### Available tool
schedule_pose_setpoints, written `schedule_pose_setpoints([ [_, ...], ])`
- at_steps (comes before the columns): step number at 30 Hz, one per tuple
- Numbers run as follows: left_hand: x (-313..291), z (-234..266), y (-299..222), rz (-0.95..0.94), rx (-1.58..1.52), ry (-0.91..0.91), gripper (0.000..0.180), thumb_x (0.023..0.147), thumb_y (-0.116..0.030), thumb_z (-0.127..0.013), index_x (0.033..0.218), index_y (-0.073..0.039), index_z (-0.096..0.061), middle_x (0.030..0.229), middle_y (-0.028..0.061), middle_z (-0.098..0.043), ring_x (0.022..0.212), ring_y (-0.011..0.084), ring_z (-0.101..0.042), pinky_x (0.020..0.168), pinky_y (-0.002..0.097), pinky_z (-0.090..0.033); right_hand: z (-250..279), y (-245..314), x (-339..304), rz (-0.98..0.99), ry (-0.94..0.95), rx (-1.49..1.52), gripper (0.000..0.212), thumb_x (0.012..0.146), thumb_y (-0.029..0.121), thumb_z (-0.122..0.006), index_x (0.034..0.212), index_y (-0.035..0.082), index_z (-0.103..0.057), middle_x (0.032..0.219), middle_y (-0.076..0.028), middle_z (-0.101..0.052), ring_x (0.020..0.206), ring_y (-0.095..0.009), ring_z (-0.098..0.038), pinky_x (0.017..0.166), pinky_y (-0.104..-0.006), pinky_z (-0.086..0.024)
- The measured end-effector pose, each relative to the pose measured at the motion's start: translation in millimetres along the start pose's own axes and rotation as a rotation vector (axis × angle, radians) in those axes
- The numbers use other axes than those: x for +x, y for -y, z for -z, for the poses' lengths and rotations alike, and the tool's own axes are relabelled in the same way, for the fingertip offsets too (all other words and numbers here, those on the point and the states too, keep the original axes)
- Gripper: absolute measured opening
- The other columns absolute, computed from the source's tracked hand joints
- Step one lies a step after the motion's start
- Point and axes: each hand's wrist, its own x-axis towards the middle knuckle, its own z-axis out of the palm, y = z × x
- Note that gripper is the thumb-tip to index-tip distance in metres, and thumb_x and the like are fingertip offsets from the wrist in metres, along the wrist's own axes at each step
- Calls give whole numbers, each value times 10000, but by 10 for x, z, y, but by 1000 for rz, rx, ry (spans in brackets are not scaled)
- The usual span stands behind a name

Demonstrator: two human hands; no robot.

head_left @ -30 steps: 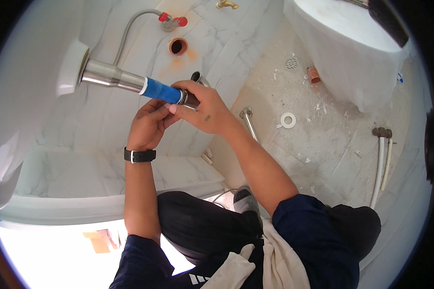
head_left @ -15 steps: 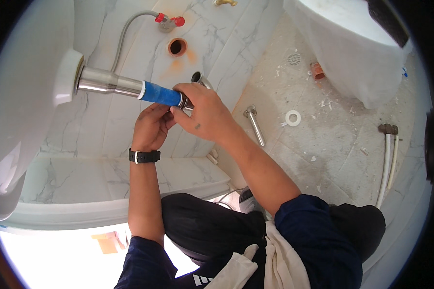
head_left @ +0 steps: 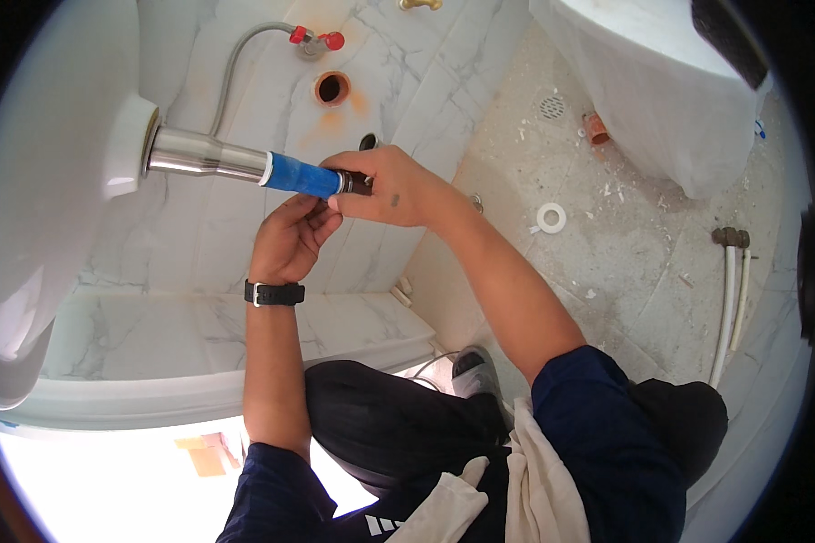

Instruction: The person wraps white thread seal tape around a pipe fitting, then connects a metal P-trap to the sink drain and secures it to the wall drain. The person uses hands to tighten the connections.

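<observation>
A shiny metal drain pipe (head_left: pixel 206 156) runs out from under the white washbasin (head_left: pixel 63 172) and carries a blue sleeve (head_left: pixel 301 175) with a white rim. My right hand (head_left: pixel 397 188) is closed round the metal fitting (head_left: pixel 358 184) at the sleeve's far end, its thumb beneath and fingers over the top. Just behind that hand shows the round open mouth of a metal tube (head_left: pixel 369 142); the rest of it is hidden. My left hand (head_left: pixel 288 240) has its fingers curled, the tips pinching the underside of the blue sleeve near the fitting.
Above the pipe, a drain hole (head_left: pixel 331 88) opens in the marble-look wall beside a red-handled valve (head_left: pixel 317 41) with a grey hose. A white ring (head_left: pixel 551 218), floor drain (head_left: pixel 551 109), orange pipe stub (head_left: pixel 596 129) and hammers (head_left: pixel 730 262) lie right. A wrapped white fixture (head_left: pixel 661 100) stands behind.
My right hand has shifted slightly right and up along the fitting, and its forearm now covers most of the metal tube on the floor. The left hand has barely moved.
</observation>
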Motion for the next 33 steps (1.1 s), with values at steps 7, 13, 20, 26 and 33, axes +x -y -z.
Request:
schedule_pose_setpoints([
  [7, 29, -80, 84, -68, 10, -46, 268, 1063, -162, -506, 1221, 6, -643, 1129, 83, -689, 968, 161, -684, 866, 291, -603, -291, 98, -159, 62, -284, -142, 345, 811, 172, -744, 1094, -14, -677, 852, -207, -680, 784, -357, -663, 734, -406, -527],
  [13, 67, -99, 128, -96, 29, -58, 266, 1074, -162, -491, 1199, 6, -654, 1092, 72, -695, 934, 136, -673, 829, 283, -578, -456, 144, -175, 62, -433, -240, 370, 792, 139, -754, 1105, -30, -652, 963, -205, -670, 878, -387, -663, 788, -447, -532],
  [20, 30, -36, 88, -76, 36, 19, 259, 1060, -149, -488, 1174, 22, -647, 1091, 76, -684, 943, 153, -655, 868, 318, -556, -681, 137, -172, 108, -632, -387, 408, 750, 69, -791, 1111, -28, -627, 1020, -203, -641, 919, -399, -650, 801, -462, -535],
  [26, 123, 16, 101, -39, -127, 67, 247, 1043, -124, -476, 1168, 13, -640, 1112, 82, -675, 991, 172, -649, 887, 336, -548, -742, 63, -154, 82, -672, -339, 432, 733, 75, -822, 1084, -6, -584, 1006, -193, -636, 910, -388, -647, 788, -455, -532],
  [33, -118, -179, -6, -187, 268, -87, 278, 996, -121, -582, 1233, 23, -609, 1142, 93, -665, 1036, 196, -640, 938, 356, -532, -341, -82, -231, 18, -345, -167, 527, 723, 205, -872, 1150, 42, -610, 963, -158, -686, 870, -341, -679, 781, -422, -545],
])
